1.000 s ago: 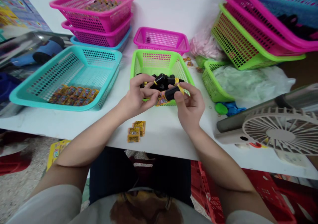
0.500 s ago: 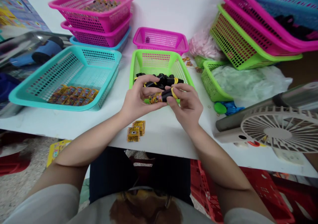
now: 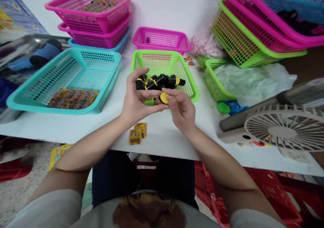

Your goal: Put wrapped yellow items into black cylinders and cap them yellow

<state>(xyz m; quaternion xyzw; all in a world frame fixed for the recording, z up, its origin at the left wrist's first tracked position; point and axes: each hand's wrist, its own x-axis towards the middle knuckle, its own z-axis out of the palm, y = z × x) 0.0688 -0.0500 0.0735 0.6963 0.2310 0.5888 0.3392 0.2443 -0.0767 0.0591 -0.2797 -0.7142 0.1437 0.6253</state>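
Note:
My left hand and my right hand meet in front of a small green basket that holds several black cylinders with yellow bands. Between the fingertips of both hands sits one small black and yellow piece, its yellow end facing me. The left fingers curl around it from the left; the right thumb and fingers pinch it from the right. A little stack of yellow packets lies on the white table just below my hands.
A teal basket with a row of orange packets stands at the left. Stacked pink baskets sit behind it, a small pink basket behind the green one. Tilted baskets, a plastic bag and a fan fill the right.
The black and yellow piece has turned from lying sideways to pointing its yellow end at me. Both hands shifted slightly left and closer together.

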